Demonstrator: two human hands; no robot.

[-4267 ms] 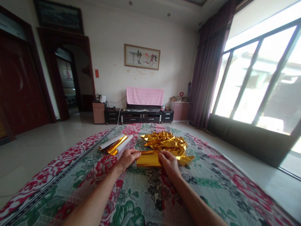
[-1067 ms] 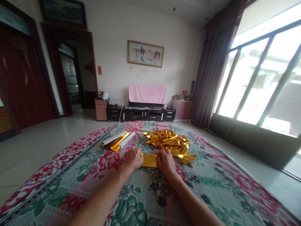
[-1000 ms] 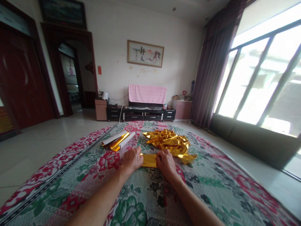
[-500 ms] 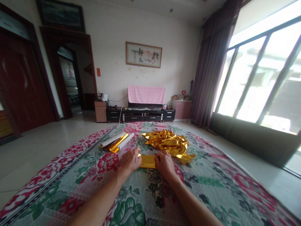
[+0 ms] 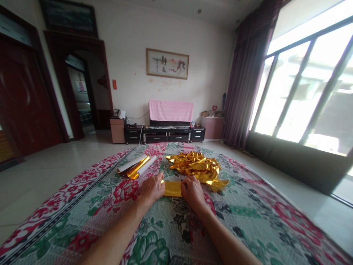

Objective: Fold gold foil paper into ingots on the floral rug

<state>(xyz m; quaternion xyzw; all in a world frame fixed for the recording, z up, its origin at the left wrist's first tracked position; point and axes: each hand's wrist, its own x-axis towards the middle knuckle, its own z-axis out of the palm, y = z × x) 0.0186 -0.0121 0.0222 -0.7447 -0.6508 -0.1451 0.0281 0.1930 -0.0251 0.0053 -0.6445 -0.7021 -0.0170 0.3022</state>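
A folded sheet of gold foil paper (image 5: 173,188) lies on the floral cloth (image 5: 171,228) in front of me. My left hand (image 5: 152,187) presses on its left end with fingers curled over the edge. On the right end rests my right hand (image 5: 192,190), fingers bent down onto the foil. Just behind the hands sits a heap of folded gold foil pieces (image 5: 196,167).
A curled stack of gold and white sheets (image 5: 136,166) lies to the left of the heap. Tiled floor surrounds the cloth. A low dark TV cabinet (image 5: 164,134) with a pink cover stands at the far wall, a large window at the right.
The gold sheet between my hands has become narrower since the earliest frame, and my hands have come closer together on it. In the last second they barely moved.
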